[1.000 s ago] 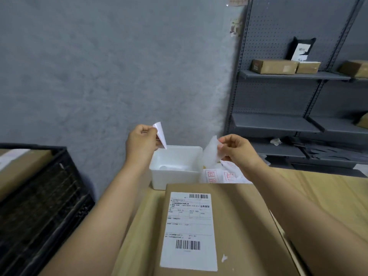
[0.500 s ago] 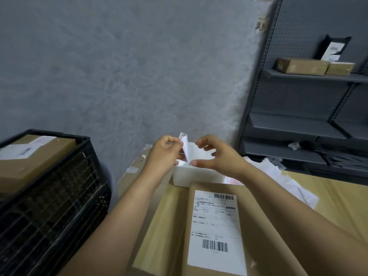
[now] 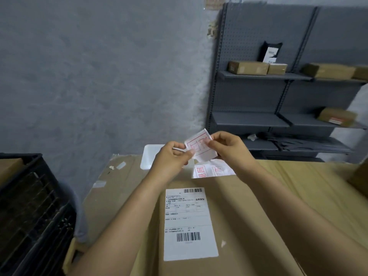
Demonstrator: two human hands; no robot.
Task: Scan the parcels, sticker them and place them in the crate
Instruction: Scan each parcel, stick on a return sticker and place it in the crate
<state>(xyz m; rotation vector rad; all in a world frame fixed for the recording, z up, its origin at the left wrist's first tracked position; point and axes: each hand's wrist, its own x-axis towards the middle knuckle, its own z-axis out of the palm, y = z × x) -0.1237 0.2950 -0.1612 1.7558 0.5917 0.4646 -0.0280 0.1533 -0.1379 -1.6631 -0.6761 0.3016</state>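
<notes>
The fingers [image 3: 190, 152] of the left hand [image 3: 170, 158] and those of the right hand [image 3: 229, 149] pinch opposite edges of a small white sticker printed in red [image 3: 200, 145], held up in the air between them. Below it a white plastic tub [image 3: 147, 158] and more red-printed stickers [image 3: 211, 171] lie on the cardboard-covered counter [image 3: 310, 188]. Nearer lies a flat brown cardboard parcel [image 3: 249, 226] with a white barcode label [image 3: 189, 224] (a black slatted crate [image 3: 29, 206] stands at far left).

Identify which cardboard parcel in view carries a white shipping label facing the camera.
The large parcel on the table beneath both forearms; its label shows two barcodes, unlike the shelf boxes.
</notes>
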